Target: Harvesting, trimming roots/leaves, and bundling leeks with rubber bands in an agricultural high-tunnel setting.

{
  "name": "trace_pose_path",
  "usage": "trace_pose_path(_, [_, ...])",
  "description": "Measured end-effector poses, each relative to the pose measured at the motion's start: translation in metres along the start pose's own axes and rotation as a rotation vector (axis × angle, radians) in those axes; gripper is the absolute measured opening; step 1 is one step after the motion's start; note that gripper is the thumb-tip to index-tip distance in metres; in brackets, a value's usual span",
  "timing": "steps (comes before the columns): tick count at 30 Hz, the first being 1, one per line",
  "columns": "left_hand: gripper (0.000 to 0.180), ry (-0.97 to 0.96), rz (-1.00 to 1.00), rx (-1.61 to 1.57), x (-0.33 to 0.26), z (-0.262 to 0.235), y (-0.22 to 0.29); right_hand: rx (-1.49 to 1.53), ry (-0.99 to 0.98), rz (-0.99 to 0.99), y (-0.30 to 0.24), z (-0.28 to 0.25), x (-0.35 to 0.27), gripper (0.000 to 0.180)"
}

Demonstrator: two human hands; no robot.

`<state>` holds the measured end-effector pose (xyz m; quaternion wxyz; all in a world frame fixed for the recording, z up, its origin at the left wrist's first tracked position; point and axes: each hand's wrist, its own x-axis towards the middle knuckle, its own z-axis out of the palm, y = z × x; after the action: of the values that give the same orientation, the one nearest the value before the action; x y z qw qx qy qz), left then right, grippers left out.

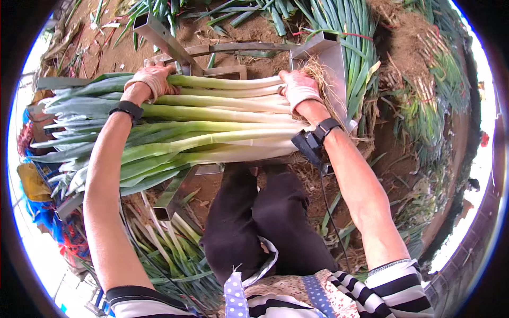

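Long leeks [212, 114] lie side by side across a metal rack, their dark green leaves to the left and white stems to the right. My left hand [151, 82], in a pale glove, is closed over the far stalks where green turns to pale. At the white end, my right hand [301, 90], also gloved, grips the far stems close to the roots [321, 79]. The roots are bunched against the upright metal end plate [334, 69]. My fingertips are partly hidden behind the stalks.
A bound leek bundle [347, 37] stands beyond the end plate. A metal bar [164, 42] slants up at the far left. Loose leeks [169, 238] lie on the soil near my left knee, and thinner green onions [437, 79] lie at the right.
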<state>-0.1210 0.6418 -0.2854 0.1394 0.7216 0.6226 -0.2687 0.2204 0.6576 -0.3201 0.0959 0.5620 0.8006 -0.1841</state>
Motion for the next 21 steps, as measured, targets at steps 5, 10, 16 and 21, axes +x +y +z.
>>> trace_pose_path(5, [0.055, 0.228, 0.136, 0.039, -0.016, -0.006, 0.011, -0.03, 0.038, -0.01, -0.004, 0.0, 0.0, 0.016])
trace_pose_path(10, [0.037, 0.075, 0.284, -0.114, -0.037, -0.01, 0.043, -0.013, -0.029, 0.001, -0.001, -0.009, -0.002, 0.017])
trace_pose_path(16, [0.044, -0.208, 0.12, -0.188, -0.057, -0.039, 0.064, 0.006, -0.044, 0.022, -0.006, -0.01, -0.003, 0.019])
trace_pose_path(21, [0.035, -0.13, 0.141, -0.258, -0.081, -0.037, 0.069, -0.045, -0.063, 0.028, -0.005, -0.006, 0.002, 0.017])
